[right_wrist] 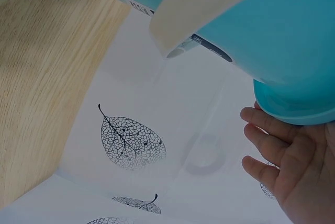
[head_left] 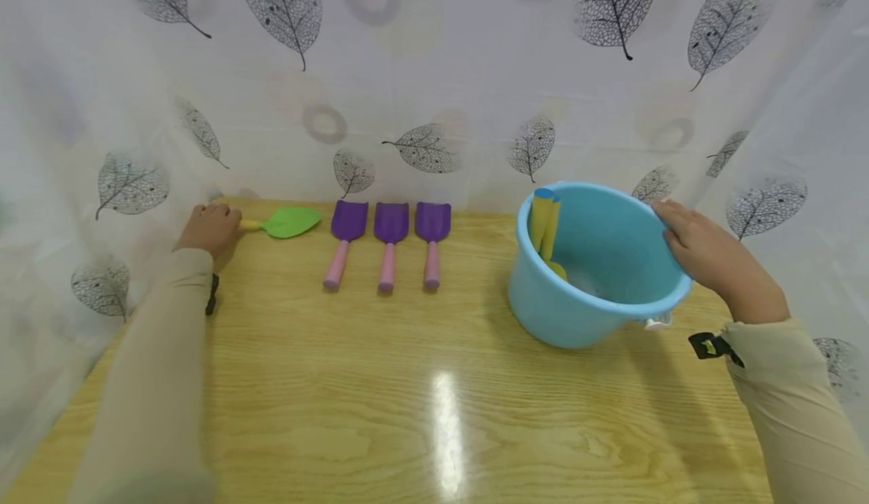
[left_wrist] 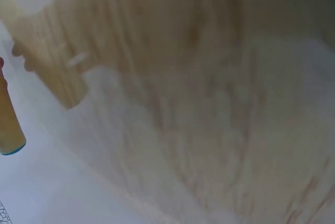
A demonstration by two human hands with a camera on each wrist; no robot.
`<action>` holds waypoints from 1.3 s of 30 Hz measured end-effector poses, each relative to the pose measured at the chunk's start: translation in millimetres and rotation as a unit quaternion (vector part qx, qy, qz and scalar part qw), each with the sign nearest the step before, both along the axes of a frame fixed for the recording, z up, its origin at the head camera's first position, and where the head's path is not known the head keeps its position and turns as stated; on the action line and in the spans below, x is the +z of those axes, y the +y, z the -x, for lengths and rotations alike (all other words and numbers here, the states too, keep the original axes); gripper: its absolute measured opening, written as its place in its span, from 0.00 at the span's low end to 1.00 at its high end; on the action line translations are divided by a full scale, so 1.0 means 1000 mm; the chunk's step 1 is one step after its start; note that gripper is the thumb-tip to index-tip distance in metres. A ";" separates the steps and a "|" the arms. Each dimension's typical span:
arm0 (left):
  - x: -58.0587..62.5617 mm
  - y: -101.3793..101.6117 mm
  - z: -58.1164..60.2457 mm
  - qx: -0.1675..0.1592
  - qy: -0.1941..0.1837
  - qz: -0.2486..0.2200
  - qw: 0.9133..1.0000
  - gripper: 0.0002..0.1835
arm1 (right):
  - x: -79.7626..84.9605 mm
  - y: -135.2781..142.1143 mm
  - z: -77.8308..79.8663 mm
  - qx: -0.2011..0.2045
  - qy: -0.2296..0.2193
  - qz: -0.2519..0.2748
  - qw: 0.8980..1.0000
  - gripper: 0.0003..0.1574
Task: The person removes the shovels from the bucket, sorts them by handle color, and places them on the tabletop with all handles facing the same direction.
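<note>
In the head view my left hand (head_left: 212,228) grips the yellow handle of a toy trowel (head_left: 292,222) with a green leaf-shaped blade, at the table's far left. That yellow handle (left_wrist: 10,127), with its blue end, shows at the left edge of the left wrist view. My right hand (head_left: 720,259) holds the far right rim of a light blue bucket (head_left: 577,315). In the right wrist view its fingers (right_wrist: 272,124) lie along the outside of the rim; the thumb is hidden there. Yellow handles (head_left: 541,221), one with a blue end, stand inside the bucket's left wall.
Three toy shovels with purple scoops and pink handles, a left one (head_left: 349,221), a middle one (head_left: 391,222) and a right one (head_left: 433,221), lie in a row between hand and bucket. A leaf-printed sheet (head_left: 462,96) hangs behind the wooden table (head_left: 339,398).
</note>
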State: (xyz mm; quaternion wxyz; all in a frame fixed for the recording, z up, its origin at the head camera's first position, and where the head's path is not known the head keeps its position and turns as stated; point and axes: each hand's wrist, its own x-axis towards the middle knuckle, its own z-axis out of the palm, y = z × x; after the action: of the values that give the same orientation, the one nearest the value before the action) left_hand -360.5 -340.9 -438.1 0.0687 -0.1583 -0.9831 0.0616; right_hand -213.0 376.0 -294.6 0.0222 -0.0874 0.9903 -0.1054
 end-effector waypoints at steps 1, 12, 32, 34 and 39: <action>-0.001 0.000 0.000 0.000 -0.002 0.002 1.000 0.13 | 0.000 0.000 0.000 0.000 0.001 0.000 1.000 0.33; -0.004 0.000 0.004 -0.010 0.001 -0.010 1.000 0.12 | 0.001 0.000 0.000 -0.002 -0.002 -0.004 1.000 0.33; -0.005 0.000 0.004 -0.006 -0.009 -0.033 0.999 0.21 | 0.001 -0.002 0.000 0.000 0.003 0.005 1.000 0.32; -0.004 -0.001 0.003 -0.005 -0.010 -0.039 0.999 0.24 | 0.001 -0.002 0.000 -0.001 0.001 0.003 1.000 0.32; 0.000 -0.002 0.002 -0.023 0.029 -0.035 0.999 0.26 | 0.001 -0.002 -0.001 -0.002 -0.004 0.003 1.000 0.33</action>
State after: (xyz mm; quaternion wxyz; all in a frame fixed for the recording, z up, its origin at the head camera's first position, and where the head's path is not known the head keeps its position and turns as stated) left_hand -362.7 -342.7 -438.3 0.1040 -0.1764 -0.9784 0.0297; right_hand -212.4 373.8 -293.2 0.0260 -0.0852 0.9900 -0.1092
